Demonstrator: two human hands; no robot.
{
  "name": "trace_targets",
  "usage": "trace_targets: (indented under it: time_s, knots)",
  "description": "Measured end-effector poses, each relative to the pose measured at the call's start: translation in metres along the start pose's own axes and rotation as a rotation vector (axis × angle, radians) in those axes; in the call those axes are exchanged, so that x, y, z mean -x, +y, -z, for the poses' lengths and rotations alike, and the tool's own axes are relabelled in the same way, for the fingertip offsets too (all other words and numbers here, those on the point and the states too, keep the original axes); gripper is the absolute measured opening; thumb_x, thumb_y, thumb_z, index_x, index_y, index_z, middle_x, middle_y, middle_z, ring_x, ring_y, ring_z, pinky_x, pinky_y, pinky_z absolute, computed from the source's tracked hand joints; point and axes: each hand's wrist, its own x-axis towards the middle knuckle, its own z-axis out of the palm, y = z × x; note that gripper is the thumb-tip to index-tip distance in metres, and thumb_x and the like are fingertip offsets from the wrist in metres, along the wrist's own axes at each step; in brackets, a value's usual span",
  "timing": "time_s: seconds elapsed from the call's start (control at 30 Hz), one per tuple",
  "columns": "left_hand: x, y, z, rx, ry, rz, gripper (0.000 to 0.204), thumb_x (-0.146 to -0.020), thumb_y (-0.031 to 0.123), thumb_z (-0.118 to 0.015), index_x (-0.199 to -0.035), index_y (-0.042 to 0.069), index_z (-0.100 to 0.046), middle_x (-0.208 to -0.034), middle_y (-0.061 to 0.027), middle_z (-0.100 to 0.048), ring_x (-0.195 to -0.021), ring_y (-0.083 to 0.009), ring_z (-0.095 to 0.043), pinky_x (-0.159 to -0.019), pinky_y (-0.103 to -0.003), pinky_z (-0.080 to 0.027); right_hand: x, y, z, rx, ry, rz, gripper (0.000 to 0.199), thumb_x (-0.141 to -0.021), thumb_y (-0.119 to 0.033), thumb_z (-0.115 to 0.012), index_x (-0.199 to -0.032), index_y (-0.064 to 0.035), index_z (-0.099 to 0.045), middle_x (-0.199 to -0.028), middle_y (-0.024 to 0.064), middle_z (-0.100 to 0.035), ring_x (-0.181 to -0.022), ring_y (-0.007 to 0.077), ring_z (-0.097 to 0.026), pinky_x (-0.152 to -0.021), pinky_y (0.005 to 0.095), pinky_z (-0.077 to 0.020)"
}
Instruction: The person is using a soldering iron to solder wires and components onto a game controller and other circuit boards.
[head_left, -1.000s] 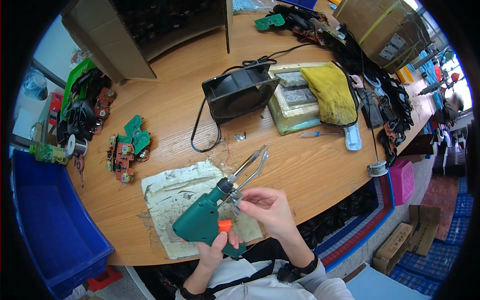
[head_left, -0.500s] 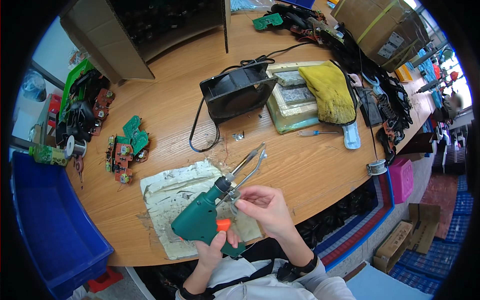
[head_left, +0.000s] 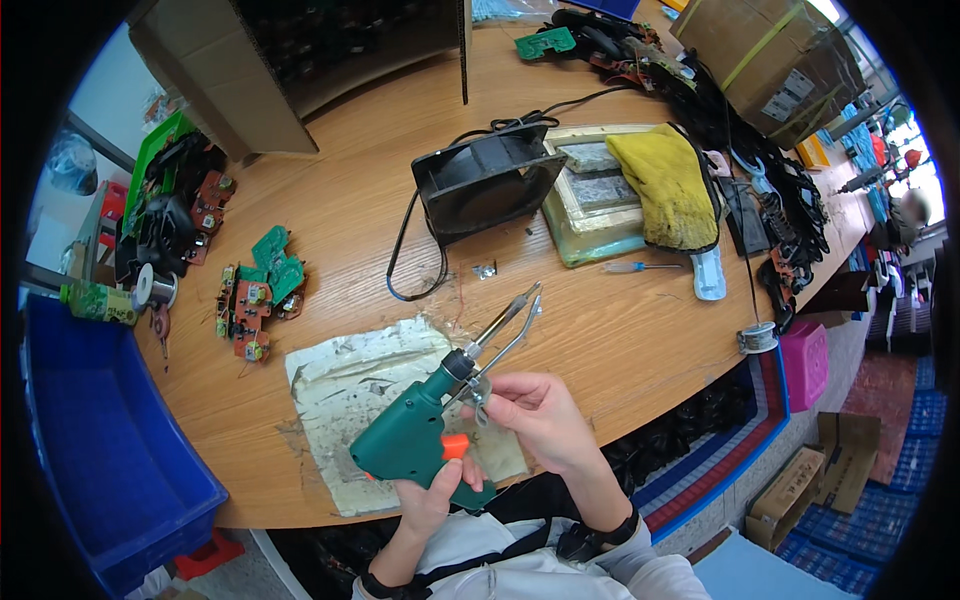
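A green soldering gun [head_left: 408, 432] with an orange trigger [head_left: 455, 446] is held over the stained white cloth [head_left: 320, 375], its tip pointing up and away from me. My left hand [head_left: 438, 495] is wrapped round the grip, below the trigger. Beside the barrel runs a thin bent metal feed tube [head_left: 520, 335]. My right hand [head_left: 540, 418] pinches a small metal bracket piece [head_left: 480, 398] at the base of that tube; its fingertips partly hide the piece.
Beyond the gun stands a black fan [head_left: 488, 190]; right of it, a yellow glove [head_left: 662, 190] drapes over a framed box. Circuit boards [head_left: 262, 295] lie left. A blue bin [head_left: 110, 430] is at the near left. Solder spools [head_left: 757, 338] and cardboard boxes [head_left: 775, 65] sit about.
The whole view has shifted slightly. My right fingers have moved a little on the metal bracket piece, showing more of it. My left hand keeps its hold on the soldering gun.
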Motion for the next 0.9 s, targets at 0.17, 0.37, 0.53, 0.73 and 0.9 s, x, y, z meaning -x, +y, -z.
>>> trace_targets:
  time_s: [0.17,0.37,0.53,0.73,0.9]
  knots:
    - [0.001,0.0,0.0,-0.003,0.01,0.021,0.024,-0.08,0.005,-0.047,-0.1,0.0,-0.035,-0.065,-0.0109,-0.05,-0.057,-0.0178,-0.051,-0.057,-0.034,-0.046,-0.002,-0.003,0.006,0.207,-0.024,0.081,0.018,-0.074,-0.001,-0.059,-0.091,0.004,-0.056,-0.085,0.0059,-0.057,-0.08,0.0119,-0.054,-0.074,0.0242,-0.0427]
    - [0.002,0.0,0.0,-0.022,-0.01,0.037,0.026,-0.08,0.004,-0.047,-0.102,0.0,-0.034,-0.065,-0.011,-0.05,-0.057,-0.0179,-0.051,-0.059,-0.035,-0.046,-0.004,0.0,-0.001,0.445,0.044,0.231,0.021,-0.069,0.004,-0.062,-0.088,0.0049,-0.055,-0.085,0.0066,-0.056,-0.08,0.0113,-0.053,-0.073,0.0246,-0.043]
    - [0.001,0.0,0.002,0.013,-0.016,0.043,0.025,-0.081,0.005,-0.046,-0.102,0.0,-0.033,-0.066,-0.0108,-0.049,-0.058,-0.0177,-0.051,-0.059,-0.036,-0.046,-0.002,0.002,-0.008,0.258,0.024,0.199,0.021,-0.07,-0.001,-0.063,-0.088,0.006,-0.057,-0.086,0.0076,-0.059,-0.08,0.0093,-0.053,-0.073,0.0219,-0.0421]
    - [0.002,0.001,0.004,0.043,-0.02,0.044,0.027,-0.082,0.008,-0.046,-0.103,0.0,-0.032,-0.064,-0.0099,-0.048,-0.057,-0.0174,-0.05,-0.059,-0.037,-0.046,0.0,0.002,-0.003,0.197,0.019,0.164,0.02,-0.073,0.002,-0.059,-0.092,0.0054,-0.054,-0.089,0.0112,-0.059,-0.083,0.0146,-0.056,-0.075,0.0257,-0.0444]
    - [0.003,0.001,0.006,0.052,-0.007,0.068,0.027,-0.082,0.014,-0.048,-0.1,-0.001,-0.036,-0.062,-0.0095,-0.048,-0.055,-0.0173,-0.05,-0.057,-0.037,-0.046,0.0,0.005,-0.005,0.22,0.054,0.192,0.022,-0.074,0.0,-0.058,-0.095,0.0062,-0.055,-0.087,0.0119,-0.06,-0.083,0.0158,-0.057,-0.076,0.0267,-0.0445]
